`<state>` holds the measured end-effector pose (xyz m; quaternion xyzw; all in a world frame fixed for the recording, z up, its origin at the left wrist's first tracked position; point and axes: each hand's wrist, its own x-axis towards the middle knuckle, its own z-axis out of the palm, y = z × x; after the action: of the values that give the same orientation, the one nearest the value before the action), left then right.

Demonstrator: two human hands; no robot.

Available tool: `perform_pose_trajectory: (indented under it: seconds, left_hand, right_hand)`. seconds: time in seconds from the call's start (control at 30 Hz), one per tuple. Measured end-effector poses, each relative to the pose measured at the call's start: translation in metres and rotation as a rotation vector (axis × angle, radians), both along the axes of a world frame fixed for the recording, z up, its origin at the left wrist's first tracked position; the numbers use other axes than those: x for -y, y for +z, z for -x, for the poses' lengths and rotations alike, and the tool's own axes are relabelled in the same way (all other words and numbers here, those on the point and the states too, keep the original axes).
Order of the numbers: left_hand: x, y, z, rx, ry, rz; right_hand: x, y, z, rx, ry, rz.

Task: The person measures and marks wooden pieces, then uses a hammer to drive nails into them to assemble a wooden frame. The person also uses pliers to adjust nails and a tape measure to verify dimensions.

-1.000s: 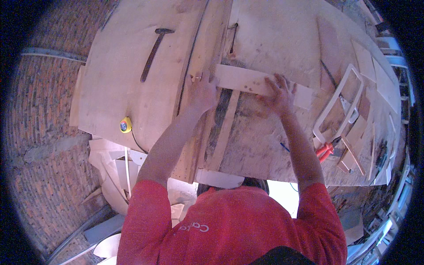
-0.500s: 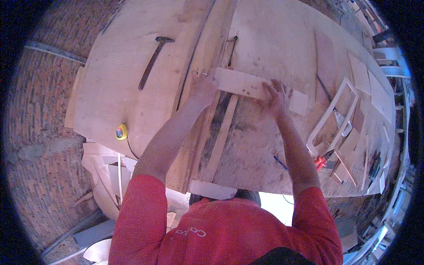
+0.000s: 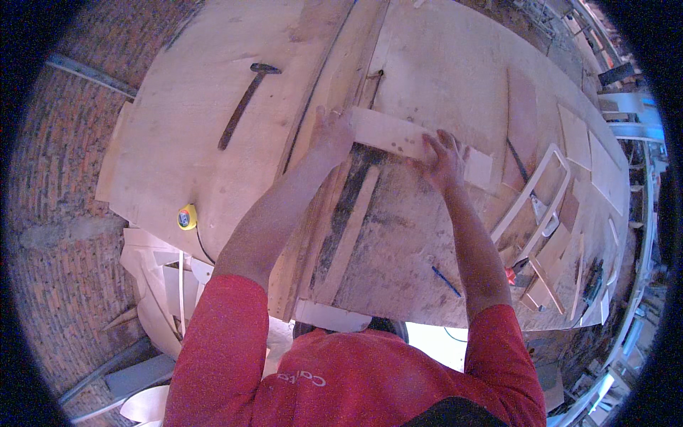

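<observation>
A pale rectangular wooden board (image 3: 391,128) lies crosswise on the large plywood worktop, with several dark spots near its middle. My left hand (image 3: 333,132) is closed around the board's left end, beside a long raised wooden strip (image 3: 359,53). Toward the other end, my right hand (image 3: 445,160) rests on the board with its fingers spread and its thumb near the closer edge. A short piece of the board (image 3: 480,169) shows to the right of that hand. Below the board, a narrow wooden slat (image 3: 353,235) runs toward me next to a dark band.
A hammer (image 3: 249,103) and a yellow tape measure (image 3: 187,217) lie on the left of the worktop (image 3: 178,142). A blue pencil-like stick (image 3: 446,281) is near my right forearm. Farther right are a pale wooden frame (image 3: 526,192), offcuts and red-handled pliers (image 3: 514,272).
My view has shifted slightly, so the worktop sits a little lower and more to the left. Both hands keep their places on the board.
</observation>
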<state>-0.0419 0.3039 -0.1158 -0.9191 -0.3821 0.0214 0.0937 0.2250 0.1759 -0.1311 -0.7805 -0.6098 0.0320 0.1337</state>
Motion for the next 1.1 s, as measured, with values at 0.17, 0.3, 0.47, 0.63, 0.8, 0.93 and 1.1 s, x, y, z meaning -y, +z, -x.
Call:
perform_pose_trajectory:
  seconds: [0.17, 0.3, 0.47, 0.63, 0.8, 0.93, 1.1]
  left_hand:
    - [-0.008, 0.002, -0.012, -0.032, 0.057, 0.09]
    - [-0.016, 0.007, -0.018, -0.149, 0.075, 0.16]
    - [-0.018, 0.007, -0.014, -0.009, 0.033, 0.051]
    - [-0.022, 0.01, -0.018, 0.007, 0.063, 0.108]
    - [-0.028, 0.003, -0.019, 0.103, 0.088, 0.073]
    - [-0.033, 0.01, -0.027, 0.113, 0.12, 0.165]
    - [-0.043, -0.001, -0.021, 0.071, 0.044, 0.06]
  right_hand:
    - [-0.006, -0.005, -0.01, -0.018, 0.01, -0.052]
    - [-0.01, -0.002, -0.011, -0.019, -0.007, 0.009]
    - [-0.016, 0.001, -0.013, -0.037, -0.01, 0.038]
    - [-0.024, -0.006, -0.021, -0.062, -0.01, 0.051]
    - [-0.034, -0.006, -0.023, -0.037, -0.009, 0.074]
    - [-0.039, -0.017, -0.035, -0.044, -0.002, 0.052]
    - [-0.048, -0.014, -0.031, -0.038, -0.01, 0.06]
